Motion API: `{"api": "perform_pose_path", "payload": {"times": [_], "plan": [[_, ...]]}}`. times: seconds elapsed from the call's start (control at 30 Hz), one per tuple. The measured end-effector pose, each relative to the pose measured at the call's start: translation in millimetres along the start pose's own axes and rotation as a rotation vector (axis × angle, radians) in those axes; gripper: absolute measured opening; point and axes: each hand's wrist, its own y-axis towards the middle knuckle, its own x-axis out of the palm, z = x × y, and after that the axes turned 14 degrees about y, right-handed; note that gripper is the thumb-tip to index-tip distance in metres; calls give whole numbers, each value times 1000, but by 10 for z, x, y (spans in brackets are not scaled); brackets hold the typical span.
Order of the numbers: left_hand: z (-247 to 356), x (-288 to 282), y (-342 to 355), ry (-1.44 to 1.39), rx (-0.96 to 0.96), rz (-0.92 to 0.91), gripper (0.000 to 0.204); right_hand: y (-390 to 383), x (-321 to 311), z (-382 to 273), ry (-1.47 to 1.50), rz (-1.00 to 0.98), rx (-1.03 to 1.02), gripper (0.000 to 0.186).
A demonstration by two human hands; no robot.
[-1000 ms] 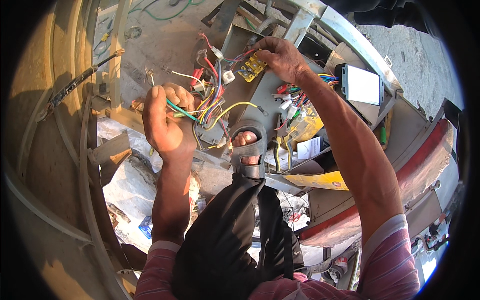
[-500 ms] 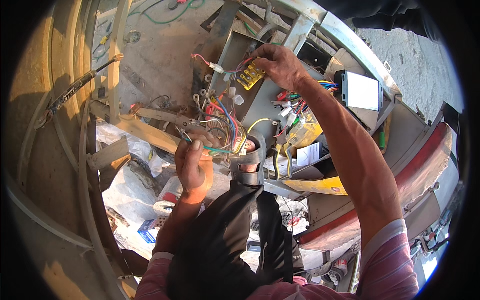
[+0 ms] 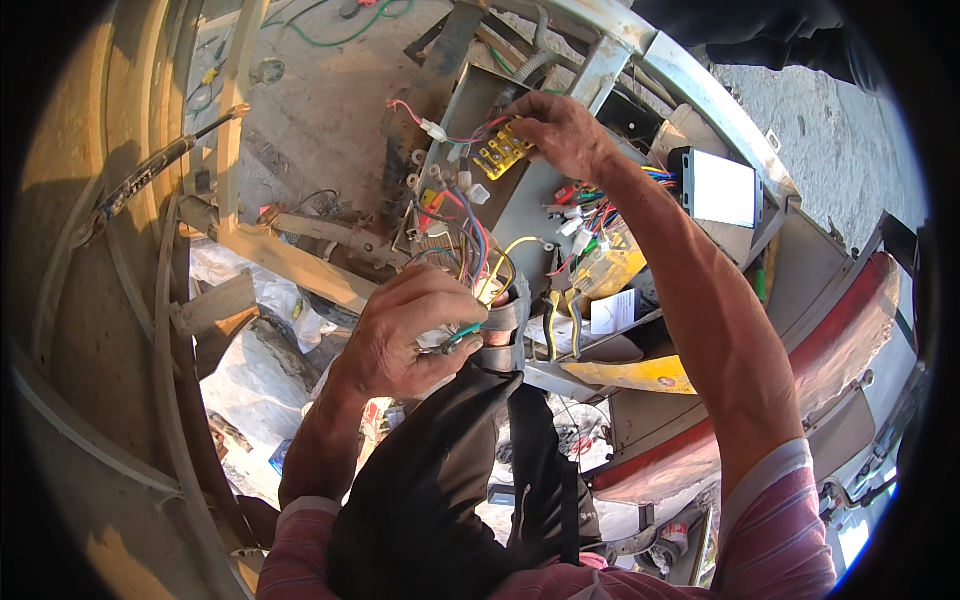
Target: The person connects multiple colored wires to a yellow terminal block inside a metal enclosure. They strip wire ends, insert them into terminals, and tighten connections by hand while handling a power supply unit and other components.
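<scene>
The yellow terminal block (image 3: 502, 152), a small strip with metal contacts, is the landmark here. The right hand (image 3: 568, 138) is at its upper right edge, thumb and fingers brought together on it. Pink and red wires run into the block, and a white connector (image 3: 434, 131) sits on them just to its left.

The left hand (image 3: 408, 328) is below the block and to its left, thumb and fingers clamped on the end of a green wire (image 3: 466, 333). Between the block and that hand spreads a loose wire bundle (image 3: 468, 236) in red, blue, yellow and brown, with a white plug (image 3: 477, 194) near the block's lower edge.

Below the block, a foot in a grey sandal (image 3: 502, 330) is partly hidden by the left hand. Pliers (image 3: 575, 322) with black and yellow handles lie below the block and to its right, with a white paper slip (image 3: 613, 312) just beside them. Farther to the block's right, a box (image 3: 718, 188) with a bright white face has coloured wires leaving its left side.
</scene>
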Motion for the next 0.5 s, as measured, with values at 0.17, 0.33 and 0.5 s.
{"api": "perform_pose_path", "payload": {"times": [0.17, 0.33, 0.5], "plan": [[-138, -109, 225, -190, -2, -78, 36, -34, -9, -24, 27, -33, -22, 37], [-149, -109, 300, -226, -35, -150, 37, -18, -3, -27, 3, -15, -31, 37], [-188, -70, 293, -230, -9, -183, 39, -31, 2, -28, -4, 5, -7, 36]]}}
